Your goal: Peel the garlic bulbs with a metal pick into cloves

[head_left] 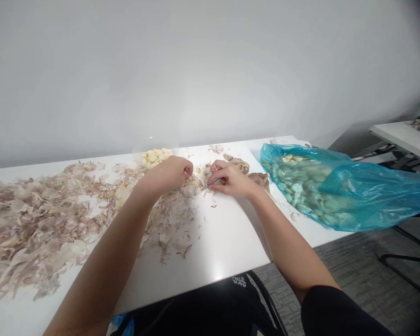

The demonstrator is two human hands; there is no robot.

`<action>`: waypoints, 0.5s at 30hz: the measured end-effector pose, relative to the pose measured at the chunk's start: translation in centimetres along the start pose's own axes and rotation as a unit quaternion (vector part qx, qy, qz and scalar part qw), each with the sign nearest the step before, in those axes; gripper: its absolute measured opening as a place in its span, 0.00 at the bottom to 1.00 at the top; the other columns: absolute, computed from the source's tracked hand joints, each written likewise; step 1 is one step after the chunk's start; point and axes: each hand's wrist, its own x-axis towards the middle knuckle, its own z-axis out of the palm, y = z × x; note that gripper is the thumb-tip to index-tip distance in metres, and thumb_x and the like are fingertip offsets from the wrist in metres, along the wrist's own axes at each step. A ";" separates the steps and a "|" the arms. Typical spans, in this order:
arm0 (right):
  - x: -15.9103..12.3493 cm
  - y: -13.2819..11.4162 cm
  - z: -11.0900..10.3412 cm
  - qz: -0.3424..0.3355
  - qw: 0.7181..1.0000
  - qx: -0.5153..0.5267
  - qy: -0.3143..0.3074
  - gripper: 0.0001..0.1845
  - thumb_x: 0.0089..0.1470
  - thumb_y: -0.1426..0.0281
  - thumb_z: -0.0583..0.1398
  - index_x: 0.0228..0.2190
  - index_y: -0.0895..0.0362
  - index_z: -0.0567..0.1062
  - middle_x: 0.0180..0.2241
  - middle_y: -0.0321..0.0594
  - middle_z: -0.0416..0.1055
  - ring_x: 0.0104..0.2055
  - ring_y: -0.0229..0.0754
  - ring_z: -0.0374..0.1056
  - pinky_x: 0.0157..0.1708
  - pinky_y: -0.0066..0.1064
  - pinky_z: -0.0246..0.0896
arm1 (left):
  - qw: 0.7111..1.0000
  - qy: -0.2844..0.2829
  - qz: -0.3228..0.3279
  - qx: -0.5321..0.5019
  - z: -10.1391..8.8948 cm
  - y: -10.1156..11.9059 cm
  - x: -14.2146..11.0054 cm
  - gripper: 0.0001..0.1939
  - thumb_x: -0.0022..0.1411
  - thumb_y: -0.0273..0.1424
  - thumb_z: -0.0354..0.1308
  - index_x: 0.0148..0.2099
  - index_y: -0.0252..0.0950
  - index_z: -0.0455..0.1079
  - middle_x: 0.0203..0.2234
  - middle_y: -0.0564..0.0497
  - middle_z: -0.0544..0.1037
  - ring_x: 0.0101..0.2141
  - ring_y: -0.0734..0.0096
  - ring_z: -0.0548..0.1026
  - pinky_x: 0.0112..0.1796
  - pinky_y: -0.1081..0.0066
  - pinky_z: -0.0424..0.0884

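The right hand [233, 181] pinches a slim blade [211, 184] between its fingers, tip pointing at the garlic [191, 188] on the desk [231, 238]. The left hand [171, 172] is bent over that garlic, fingers drawn in; what they grip, I cannot tell. This looks like close blade work, perhaps loosening skin; the next move calls for a steady left hold and the tip angled clear of those fingers.

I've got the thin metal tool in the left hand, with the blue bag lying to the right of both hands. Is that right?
Not quite: the head view shows the thin metal tool in the right hand, not the left hand. The blue bag does lie right of both.
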 end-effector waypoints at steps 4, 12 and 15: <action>0.1 0.2 0.4 -0.019 1.000 0.004 0.002 0.05 0.50 0.75 0.63 0.30 0.58 0.81 0.37 0.39 0.66 0.32 0.31 0.62 0.32 0.25 0.56 | 1.000 0.001 -0.007 0.001 0.0 0.1 0.0 0.08 0.53 0.22 0.52 0.30 0.37 0.71 0.30 0.53 0.76 0.29 0.72 0.71 0.31 0.72 0.62; 0.2 0.3 0.4 -0.040 0.999 0.022 -0.018 0.06 0.51 0.77 0.61 0.30 0.59 0.80 0.38 0.40 0.66 0.35 0.33 0.64 0.35 0.27 0.58 | 1.000 0.004 -0.009 0.014 0.0 0.4 -0.2 0.08 0.52 0.22 0.52 0.29 0.37 0.71 0.29 0.53 0.76 0.28 0.72 0.71 0.30 0.72 0.62; 0.2 0.3 0.3 -0.046 0.998 0.025 -0.023 0.06 0.52 0.77 0.61 0.30 0.59 0.80 0.37 0.40 0.67 0.35 0.33 0.64 0.36 0.27 0.58 | 1.000 0.003 -0.006 0.021 0.0 0.5 -0.2 0.08 0.52 0.22 0.52 0.30 0.38 0.71 0.30 0.53 0.76 0.28 0.72 0.71 0.30 0.72 0.62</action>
